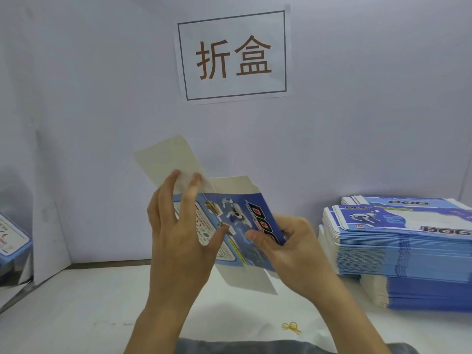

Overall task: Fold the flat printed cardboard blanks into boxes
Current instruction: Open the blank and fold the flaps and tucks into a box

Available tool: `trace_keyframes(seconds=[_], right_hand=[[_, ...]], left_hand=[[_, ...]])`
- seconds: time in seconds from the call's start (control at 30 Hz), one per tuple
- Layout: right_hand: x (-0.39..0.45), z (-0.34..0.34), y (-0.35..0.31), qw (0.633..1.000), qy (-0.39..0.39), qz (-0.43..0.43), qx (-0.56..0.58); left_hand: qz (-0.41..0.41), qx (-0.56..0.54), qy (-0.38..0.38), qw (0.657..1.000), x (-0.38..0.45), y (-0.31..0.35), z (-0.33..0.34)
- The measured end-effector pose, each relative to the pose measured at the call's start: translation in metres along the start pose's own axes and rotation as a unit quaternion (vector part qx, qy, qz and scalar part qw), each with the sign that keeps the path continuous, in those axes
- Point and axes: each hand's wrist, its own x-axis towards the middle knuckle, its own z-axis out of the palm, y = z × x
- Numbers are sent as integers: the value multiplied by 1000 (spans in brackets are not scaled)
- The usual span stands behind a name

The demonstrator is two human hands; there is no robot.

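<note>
left hand (pixel 176 233) grips blank (pixel 229 221) | right hand (pixel 288 246) pinches it | print partly hidden

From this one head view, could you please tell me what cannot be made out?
- Cardboard blank: the left hand and right hand cover parts of its print; the small label text is too small to read.
- Stack of blanks: the right picture edge cuts it off, so its full extent is unknown.
- Printed box: the left edge cuts it off.
- Yellow rubber band: too small to tell whether it is one or several.
</note>
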Motion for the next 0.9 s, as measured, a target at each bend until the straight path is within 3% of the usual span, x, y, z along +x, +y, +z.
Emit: trace_keyframes(seconds=[0.23, 0.37, 0.5, 0.6, 0.7, 0.9], right_hand=[[-1, -5, -1, 1000, 4, 28, -8], [-3, -11, 0, 997, -25, 53, -47], [-2, -12, -14, 992, -84, 50, -84], [3, -10, -31, 996, -55, 24, -65], [6, -13, -37, 985, 6, 37, -167], [3, -20, -32, 943, 23, 101, -315]], left_hand=[[52, 64, 8, 997, -3, -8, 3], [41, 95, -38, 994, 0, -13, -4], [84, 110, -76, 987, 4, -13, -10], [136, 106, -111, 979, 2, -6, -5], [150, 94, -143, 974, -3, 2, 4], [217, 46, -167, 961, -11, 11, 18]])
